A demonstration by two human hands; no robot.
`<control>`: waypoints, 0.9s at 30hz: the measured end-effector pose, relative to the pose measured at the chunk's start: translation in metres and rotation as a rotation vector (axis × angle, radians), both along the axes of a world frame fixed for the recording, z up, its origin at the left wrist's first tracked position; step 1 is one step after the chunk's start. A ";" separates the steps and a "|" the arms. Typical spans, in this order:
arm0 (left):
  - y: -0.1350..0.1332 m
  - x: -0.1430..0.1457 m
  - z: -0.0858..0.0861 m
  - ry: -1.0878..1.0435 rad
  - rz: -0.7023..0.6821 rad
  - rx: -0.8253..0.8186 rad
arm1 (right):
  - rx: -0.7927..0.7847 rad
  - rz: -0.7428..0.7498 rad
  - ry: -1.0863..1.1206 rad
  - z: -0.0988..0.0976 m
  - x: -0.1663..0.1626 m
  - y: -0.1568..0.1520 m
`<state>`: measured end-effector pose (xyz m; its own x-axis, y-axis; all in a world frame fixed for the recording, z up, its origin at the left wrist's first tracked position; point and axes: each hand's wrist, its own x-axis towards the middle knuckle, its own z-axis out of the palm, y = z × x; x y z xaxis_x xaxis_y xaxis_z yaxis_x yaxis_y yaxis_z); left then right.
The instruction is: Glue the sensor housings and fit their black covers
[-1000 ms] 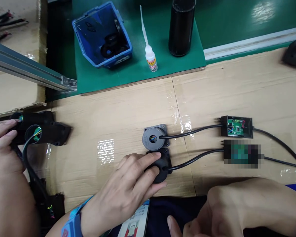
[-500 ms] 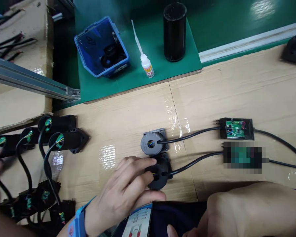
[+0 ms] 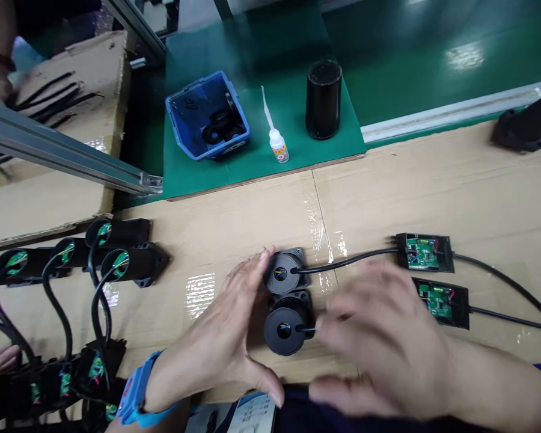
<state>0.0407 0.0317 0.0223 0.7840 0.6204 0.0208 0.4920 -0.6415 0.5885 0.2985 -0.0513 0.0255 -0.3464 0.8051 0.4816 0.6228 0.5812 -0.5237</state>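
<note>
The left hand [image 3: 223, 328] has its grip spread wide beside two black, round plastic caps [image 3: 273, 338] on the tan cardboard-topped table [image 3: 234, 228]. The right hand [image 3: 388, 343] is blurry; I can't tell its grip. Both caps have black cords [image 3: 351, 261] in; two black, green-boarded boxes [image 3: 442, 264] seem left uncovered.

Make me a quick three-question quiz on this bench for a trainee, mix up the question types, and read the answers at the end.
1. True or false: the white bottle stands between the blue bin and the black cylinder.
2. Multiple choice: what shows in the holes of the two round black housings beside the left hand? A) screws B) coloured wires C) white foam
3. Count: how many open black boxes with green circuit boards lie to the right of those housings?

Key: 1. True. 2. B. 3. Two.
</note>
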 end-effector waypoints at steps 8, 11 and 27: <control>-0.005 -0.003 -0.024 -0.013 -0.032 -0.046 | -0.508 0.139 -0.082 0.008 0.039 0.044; 0.007 0.001 -0.027 -0.040 -0.114 -0.137 | -0.657 0.238 0.018 0.013 0.045 0.044; 0.127 0.235 -0.027 -0.087 -0.409 -0.081 | -0.343 -0.795 -0.032 0.015 0.173 0.054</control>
